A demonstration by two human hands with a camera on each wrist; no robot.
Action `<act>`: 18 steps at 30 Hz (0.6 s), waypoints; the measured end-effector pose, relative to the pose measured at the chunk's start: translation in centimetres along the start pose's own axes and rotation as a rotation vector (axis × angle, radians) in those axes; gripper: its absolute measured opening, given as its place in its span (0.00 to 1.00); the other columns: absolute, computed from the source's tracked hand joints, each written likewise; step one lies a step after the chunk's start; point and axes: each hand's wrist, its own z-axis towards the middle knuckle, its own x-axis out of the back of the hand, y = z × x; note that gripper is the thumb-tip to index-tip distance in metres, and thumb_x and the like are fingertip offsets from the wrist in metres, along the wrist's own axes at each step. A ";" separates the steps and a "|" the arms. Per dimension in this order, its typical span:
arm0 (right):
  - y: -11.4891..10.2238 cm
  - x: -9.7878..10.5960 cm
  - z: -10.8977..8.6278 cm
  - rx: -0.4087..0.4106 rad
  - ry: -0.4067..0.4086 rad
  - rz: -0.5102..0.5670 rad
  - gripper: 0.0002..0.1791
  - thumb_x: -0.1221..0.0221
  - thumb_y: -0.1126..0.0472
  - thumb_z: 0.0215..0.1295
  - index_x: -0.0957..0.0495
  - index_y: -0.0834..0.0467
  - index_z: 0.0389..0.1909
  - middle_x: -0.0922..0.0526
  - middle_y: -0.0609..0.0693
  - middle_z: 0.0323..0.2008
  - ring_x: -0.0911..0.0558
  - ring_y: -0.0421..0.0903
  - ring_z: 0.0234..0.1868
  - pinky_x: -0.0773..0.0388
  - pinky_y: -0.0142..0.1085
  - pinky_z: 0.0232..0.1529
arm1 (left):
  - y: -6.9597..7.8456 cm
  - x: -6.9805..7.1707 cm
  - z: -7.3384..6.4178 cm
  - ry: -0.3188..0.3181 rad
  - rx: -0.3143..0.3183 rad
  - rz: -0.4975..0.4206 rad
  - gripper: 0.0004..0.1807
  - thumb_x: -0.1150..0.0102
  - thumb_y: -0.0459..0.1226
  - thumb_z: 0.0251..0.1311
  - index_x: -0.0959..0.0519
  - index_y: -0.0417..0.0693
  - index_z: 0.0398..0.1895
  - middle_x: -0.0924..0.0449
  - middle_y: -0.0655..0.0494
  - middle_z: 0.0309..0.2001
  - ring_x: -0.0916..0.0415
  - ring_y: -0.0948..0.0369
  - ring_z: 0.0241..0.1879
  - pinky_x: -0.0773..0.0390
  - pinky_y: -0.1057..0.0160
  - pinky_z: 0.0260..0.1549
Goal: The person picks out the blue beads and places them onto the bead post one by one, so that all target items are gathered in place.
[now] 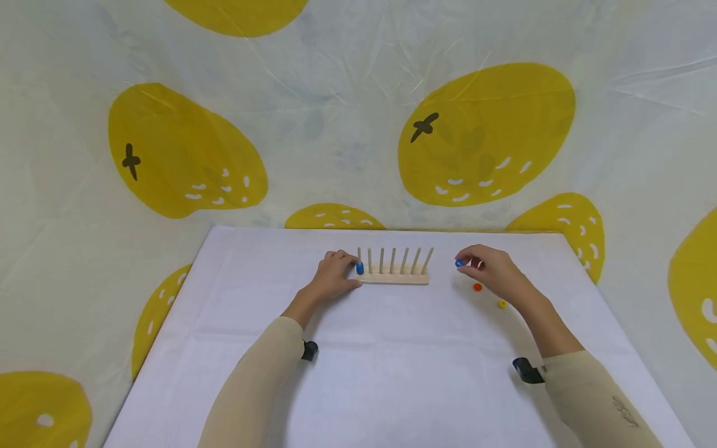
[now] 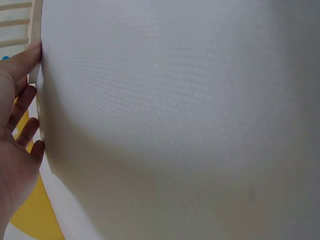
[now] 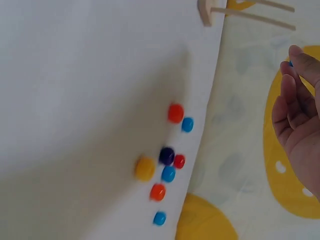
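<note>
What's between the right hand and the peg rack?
Past the blue bead in the right hand, just bare white cloth up to the peg rack; head view shows it.

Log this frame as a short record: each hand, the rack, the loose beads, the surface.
Left hand: holds left end of peg rack
Right hand: pinches blue bead, right of rack
Rack: wooden, seven pegs; blue on leftmost only, count unclear
Loose beads: blue, orange, red, yellow, dark purple
Surface: white cloth
</note>
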 end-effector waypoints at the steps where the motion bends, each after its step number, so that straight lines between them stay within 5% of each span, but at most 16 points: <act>1: -0.3 -0.1 0.3 0.015 0.008 -0.003 0.11 0.32 0.61 0.67 0.16 0.57 0.49 0.14 0.49 0.41 0.22 0.45 0.38 0.21 0.30 0.38 | 0.0 0.0 0.0 0.000 0.000 -0.003 0.31 0.26 0.48 0.60 0.22 0.49 0.65 0.24 0.50 0.63 0.36 0.47 0.70 0.35 0.44 0.69; 12: -4.2 -1.3 4.0 0.171 0.079 0.030 0.12 0.31 0.65 0.66 0.16 0.59 0.49 0.14 0.51 0.41 0.19 0.47 0.38 0.17 0.46 0.42 | -0.1 -0.1 0.1 -0.010 0.014 0.008 0.32 0.27 0.50 0.61 0.23 0.49 0.66 0.24 0.51 0.64 0.37 0.48 0.70 0.36 0.45 0.70; 18: -6.0 -2.0 5.9 0.212 0.067 0.061 0.11 0.31 0.65 0.66 0.15 0.59 0.48 0.14 0.52 0.43 0.17 0.48 0.40 0.17 0.46 0.44 | -0.3 -0.3 0.2 -0.008 0.013 0.022 0.33 0.27 0.51 0.61 0.23 0.50 0.67 0.25 0.52 0.64 0.36 0.49 0.69 0.35 0.46 0.70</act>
